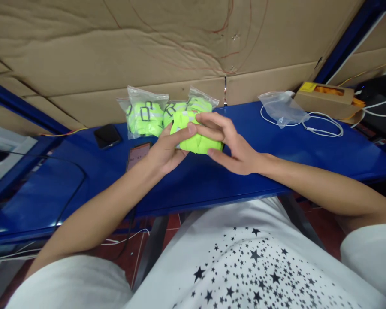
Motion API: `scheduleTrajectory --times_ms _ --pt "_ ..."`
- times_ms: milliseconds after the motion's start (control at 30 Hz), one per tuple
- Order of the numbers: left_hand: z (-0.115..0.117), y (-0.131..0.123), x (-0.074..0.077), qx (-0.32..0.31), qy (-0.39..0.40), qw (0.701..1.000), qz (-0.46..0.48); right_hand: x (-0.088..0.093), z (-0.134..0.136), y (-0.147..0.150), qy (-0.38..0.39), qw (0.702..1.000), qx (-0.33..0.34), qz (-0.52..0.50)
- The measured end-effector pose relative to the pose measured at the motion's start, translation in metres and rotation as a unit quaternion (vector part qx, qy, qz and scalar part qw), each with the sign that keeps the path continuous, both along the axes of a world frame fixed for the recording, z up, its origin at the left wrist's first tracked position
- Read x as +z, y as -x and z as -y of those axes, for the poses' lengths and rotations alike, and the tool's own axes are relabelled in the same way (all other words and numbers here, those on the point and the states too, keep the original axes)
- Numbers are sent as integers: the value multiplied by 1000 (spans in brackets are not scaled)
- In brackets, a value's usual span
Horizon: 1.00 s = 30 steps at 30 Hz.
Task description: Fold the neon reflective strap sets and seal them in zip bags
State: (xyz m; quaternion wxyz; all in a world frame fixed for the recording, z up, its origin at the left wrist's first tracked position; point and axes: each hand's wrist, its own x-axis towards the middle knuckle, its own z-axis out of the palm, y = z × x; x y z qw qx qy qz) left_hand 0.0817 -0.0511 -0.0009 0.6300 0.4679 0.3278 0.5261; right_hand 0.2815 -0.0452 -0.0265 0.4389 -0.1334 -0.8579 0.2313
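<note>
A folded neon-yellow garment with grey reflective strips (197, 143) is held just above the blue table (276, 159). My left hand (167, 148) grips its left end, thumb on top. My right hand (231, 143) wraps its right side, fingers curled over the top and underneath. Just behind the bundle stand clear plastic bags holding the same neon-yellow garments (145, 115), leaning against the cardboard wall.
An empty clear bag (281, 108) and a white cable (321, 124) lie at the right. A brown box (324, 99) sits at the far right. A dark phone (107, 135) and another phone with a lit screen (137, 155) lie at the left. Cardboard (167, 47) backs the table.
</note>
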Motion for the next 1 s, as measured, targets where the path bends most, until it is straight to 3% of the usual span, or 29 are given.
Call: scheduleTrajectory --times_ms 133,233,300,367,433,500,567,633,833,1000 --pt "1 -2 -3 28 -34 999 -20 8 5 3 211 971 51 -99" --pt "3 -4 -2 56 -62 996 -43 12 -10 -1 228 966 51 -107" --pt "4 -5 -2 61 -68 994 -55 14 -28 -13 190 978 -29 -86" --pt "3 -5 -1 69 -65 994 -59 15 -50 -33 121 976 -180 -30" --pt "0 -4 -1 82 -57 993 -56 14 -71 -58 39 924 -369 91" --pt "-5 -2 -2 95 -47 993 -49 12 -89 -83 0 819 -531 217" --pt "-11 0 -4 108 -29 993 -42 8 -102 -102 36 721 -610 327" --pt "-17 3 -6 119 -7 992 -32 5 -110 -112 90 677 -614 395" --pt "-29 10 -11 138 21 990 -18 4 -112 -103 78 725 -552 405" --pt "-33 14 -14 129 -22 991 -32 -4 -120 -112 65 683 -632 361"
